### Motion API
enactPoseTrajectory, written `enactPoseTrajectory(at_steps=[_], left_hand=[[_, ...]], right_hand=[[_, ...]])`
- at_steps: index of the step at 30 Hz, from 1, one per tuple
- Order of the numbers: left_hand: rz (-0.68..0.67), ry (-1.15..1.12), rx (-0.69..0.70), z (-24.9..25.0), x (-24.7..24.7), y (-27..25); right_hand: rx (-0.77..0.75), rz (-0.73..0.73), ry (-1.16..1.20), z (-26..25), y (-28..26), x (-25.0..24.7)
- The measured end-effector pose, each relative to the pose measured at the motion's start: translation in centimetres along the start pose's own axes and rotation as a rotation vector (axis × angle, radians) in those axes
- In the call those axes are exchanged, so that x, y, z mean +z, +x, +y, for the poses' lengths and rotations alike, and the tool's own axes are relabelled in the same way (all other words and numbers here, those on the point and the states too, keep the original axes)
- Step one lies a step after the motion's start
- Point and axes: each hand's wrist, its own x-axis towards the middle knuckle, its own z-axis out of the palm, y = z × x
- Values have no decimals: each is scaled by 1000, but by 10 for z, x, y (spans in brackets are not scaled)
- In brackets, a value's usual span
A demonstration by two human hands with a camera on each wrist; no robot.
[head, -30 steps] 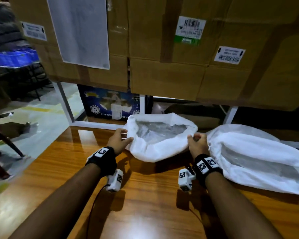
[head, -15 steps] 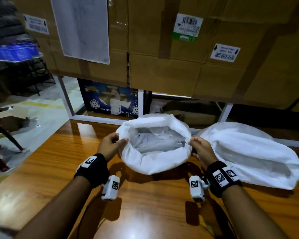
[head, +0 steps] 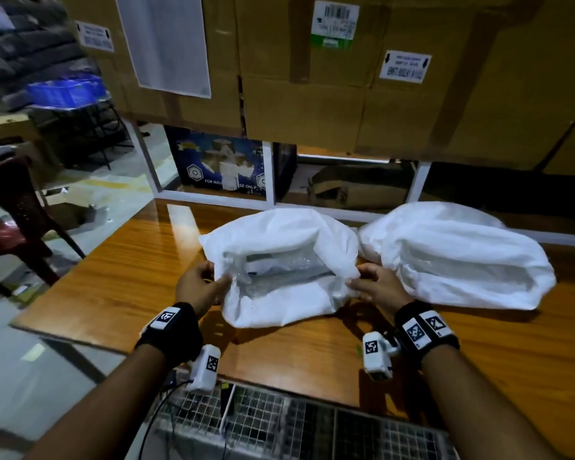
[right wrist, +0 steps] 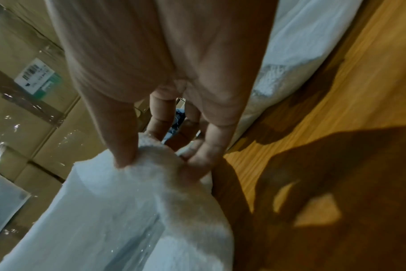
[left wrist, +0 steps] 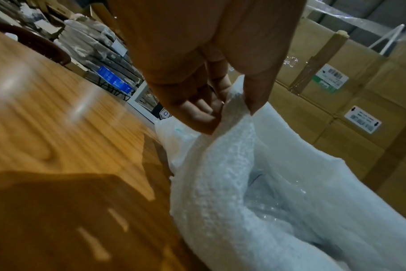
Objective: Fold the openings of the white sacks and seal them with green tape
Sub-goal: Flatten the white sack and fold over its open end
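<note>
A white sack [head: 279,303] lies on the wooden table [head: 120,277] with its mouth open toward me, and bubble-wrapped contents [head: 286,267] show inside. My left hand [head: 201,287] pinches the left edge of the mouth, thumb over the rim [left wrist: 234,113]. At the mouth's right edge, my right hand [head: 375,285] pinches the sack [right wrist: 151,159] between thumb and fingers. A second white sack [head: 458,260] lies to the right, its opening also toward me. No green tape is in view.
Stacked cardboard boxes [head: 346,94] on a white-framed shelf [head: 269,180] rise right behind the table. A dark red plastic chair [head: 10,207] stands on the floor to the left. A wire mesh basket [head: 296,429] sits below the table's near edge.
Both hands have pulled the sack toward me along the table, still holding its mouth by the edges. The view has tilted down, and the table's near edge and a mesh basket now show.
</note>
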Motion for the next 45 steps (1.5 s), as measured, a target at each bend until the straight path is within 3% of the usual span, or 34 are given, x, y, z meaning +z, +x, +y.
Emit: enactPoseTrajectory(at_steps=[6,11,14,16,18,20,22,25,28,32,35,39,42,45], left_hand=[[57,175,96,-13,-19,-20],[282,243,140,-18,-55,-16],[322,230,138,-19,-78,-7],[211,191,121,-24,-87,0],[-8,117,93,-32,-93,4],[-207,-31,49,-36,-98,2],[-320,-236,-55,-42,-102,-4],[-385,-439,-137,-54,-105,-13],[-369,-477,-200,-58,-106,-22],[-416,-390,-51,-67,-107,-28],[-332,-308,12,-68,-101,-32],[-219,-272,49,-62,-89,-41],[-99,-146,82,-66,-89,-44],[171,103,112,-66,-101,-43]], right_hand=[[-232,156,-442,0,-33,8],[-312,457,-578,-7,-49,13],[-318,496,-594,-12,-54,29],[-258,492,-586,-16,-59,44],[-172,414,-539,-16,-65,54],[-91,287,-449,-8,-72,55],[-33,233,-368,4,-78,50],[-20,187,-142,18,-89,47],[-1,106,70,18,-96,46],[54,-50,410,17,-98,42],[51,-60,327,12,-101,43],[-76,-54,-88,3,-106,51],[-154,-72,-225,2,-107,52],[-278,254,-386,9,-107,48]])
